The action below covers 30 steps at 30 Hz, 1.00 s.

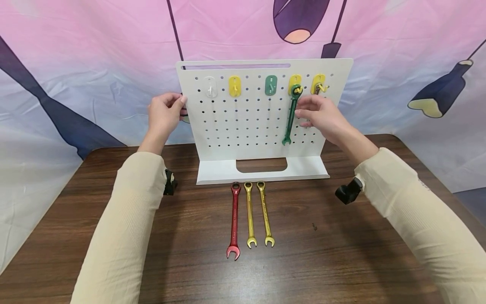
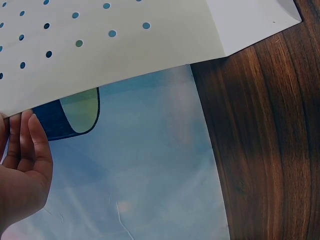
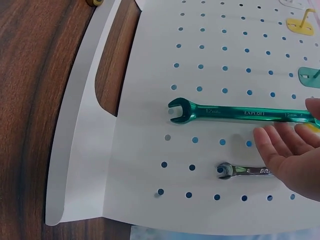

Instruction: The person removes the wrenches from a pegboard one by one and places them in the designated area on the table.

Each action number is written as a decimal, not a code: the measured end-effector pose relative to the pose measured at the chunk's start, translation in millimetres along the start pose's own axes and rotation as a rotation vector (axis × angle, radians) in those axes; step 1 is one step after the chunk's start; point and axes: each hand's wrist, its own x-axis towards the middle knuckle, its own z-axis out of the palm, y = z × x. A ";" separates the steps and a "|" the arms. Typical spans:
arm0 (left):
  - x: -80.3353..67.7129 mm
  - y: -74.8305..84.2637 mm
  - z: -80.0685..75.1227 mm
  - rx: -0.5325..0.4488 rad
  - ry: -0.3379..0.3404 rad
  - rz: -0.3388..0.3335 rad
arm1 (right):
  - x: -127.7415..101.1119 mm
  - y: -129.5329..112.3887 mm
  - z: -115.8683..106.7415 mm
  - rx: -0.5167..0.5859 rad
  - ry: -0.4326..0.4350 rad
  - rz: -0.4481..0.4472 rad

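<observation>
Dark wooden table (image 1: 190, 253) nearest, with red wrench (image 1: 233, 221) and two yellow wrenches (image 1: 257, 213) lying side by side. Farther back, left hand (image 1: 164, 113) gripping pegboard (image 1: 243, 126) edge; right hand (image 1: 320, 116), fingers relaxed, beside hanging green wrench (image 1: 291, 115).

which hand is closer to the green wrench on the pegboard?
Right. The right hand is just beside the green wrench, fingers almost touching it. The left hand holds the pegboard at its far left edge.
</observation>
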 end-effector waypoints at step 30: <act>0.5 -0.6 -0.6 0.004 -0.004 0.011 | -10.3 -3.9 0.4 -0.023 0.029 -0.030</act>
